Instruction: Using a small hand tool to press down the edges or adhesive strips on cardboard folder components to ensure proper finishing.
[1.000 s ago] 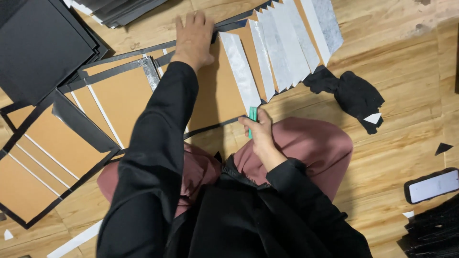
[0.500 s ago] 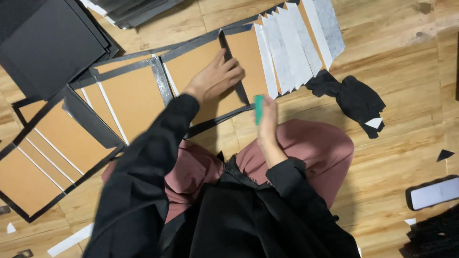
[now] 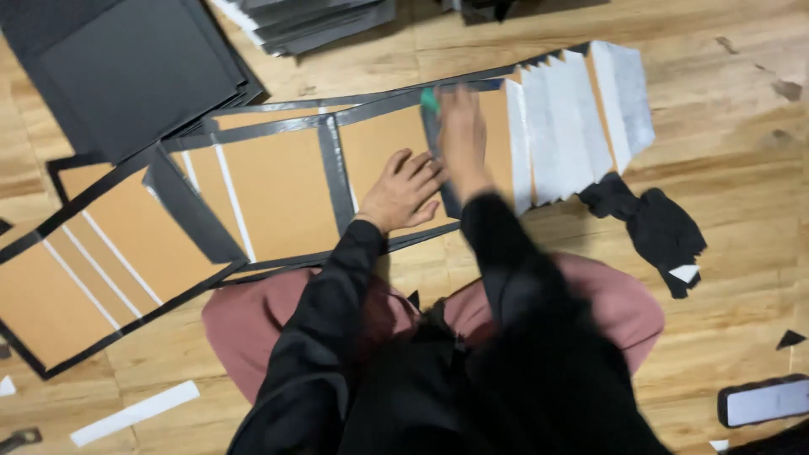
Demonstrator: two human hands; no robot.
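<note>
Pressing flat on the stiff, light brown card panel, the left hand spreads open fingers, holding nothing; the right hand grips a small green tool at the panel's far edge on the floor.

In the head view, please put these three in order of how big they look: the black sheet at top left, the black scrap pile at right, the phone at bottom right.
Largest to smallest:
1. black sheet
2. black scrap pile
3. phone, partly cut by the frame edge, so less sure

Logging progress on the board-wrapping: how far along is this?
Done: two brown panels on the left already carry black edging. In hand: left hand presses the brown board flat; right hand runs a green tool along the black strip. Left: the white-backed strips lie unused.
</note>
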